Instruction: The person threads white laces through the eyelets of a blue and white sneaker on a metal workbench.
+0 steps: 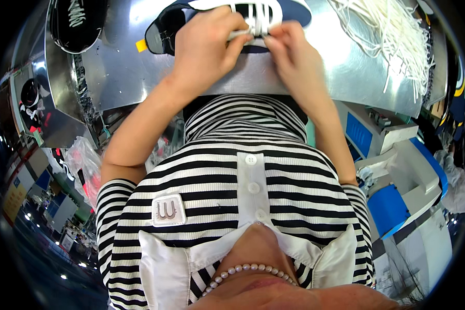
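Note:
A dark navy sneaker (163, 32) with white parts lies on its length across the metal table, toe to the right. White shoelace (260, 19) runs through its eyelets in several rows. My left hand (207, 49) rests over the shoe's near side, thumb and fingers pinched on the lace. Close beside it, my right hand (297, 58) is also pinched at the lace, slightly blurred. The lace ends between the fingertips are mostly hidden. A small yellow tab (141, 45) shows by the heel.
The shiny metal table (124, 77) has its near edge against my body. A large bundle of loose white laces (392, 46) lies at the right. A black shoe (77, 25) sits at the far left. Clear plastic bags (85, 168) hang lower left; blue-and-grey equipment (408, 178) stands lower right.

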`<state>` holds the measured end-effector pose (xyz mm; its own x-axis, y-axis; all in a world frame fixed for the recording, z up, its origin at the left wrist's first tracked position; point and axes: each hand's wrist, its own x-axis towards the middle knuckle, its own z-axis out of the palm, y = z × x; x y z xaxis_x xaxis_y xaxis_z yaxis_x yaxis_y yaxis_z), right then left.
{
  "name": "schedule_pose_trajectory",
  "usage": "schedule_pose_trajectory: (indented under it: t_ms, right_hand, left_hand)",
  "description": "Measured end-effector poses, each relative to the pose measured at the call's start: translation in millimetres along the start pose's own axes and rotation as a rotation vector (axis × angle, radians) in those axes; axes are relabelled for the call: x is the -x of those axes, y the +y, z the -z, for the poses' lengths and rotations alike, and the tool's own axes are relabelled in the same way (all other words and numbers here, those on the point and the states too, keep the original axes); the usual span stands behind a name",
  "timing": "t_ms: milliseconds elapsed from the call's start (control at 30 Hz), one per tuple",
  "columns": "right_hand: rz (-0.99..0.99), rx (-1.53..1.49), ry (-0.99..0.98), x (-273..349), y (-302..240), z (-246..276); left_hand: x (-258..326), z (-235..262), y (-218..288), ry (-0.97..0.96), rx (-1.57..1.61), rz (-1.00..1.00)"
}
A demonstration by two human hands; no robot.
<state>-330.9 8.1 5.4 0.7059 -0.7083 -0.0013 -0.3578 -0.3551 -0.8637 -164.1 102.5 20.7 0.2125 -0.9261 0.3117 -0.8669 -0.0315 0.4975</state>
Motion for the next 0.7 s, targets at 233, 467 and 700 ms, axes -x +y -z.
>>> schedule_pose_trajectory:
  t_ms: [233,467,700]
  right_hand:
    - [0.378,-0.026,-0.010,-25,-29,45]
    - [0.462,0.577,-0.174,-45,-30,7]
    - [0.303,-0.040,-0.043,-86,-31,32]
  left_hand:
    - [14,5,1,0.092,-0.130,-0.210]
    - [15,2,-5,0.166,-0.088,-0.254]
    - [12,9,-9,0.091,0.011,-0.212]
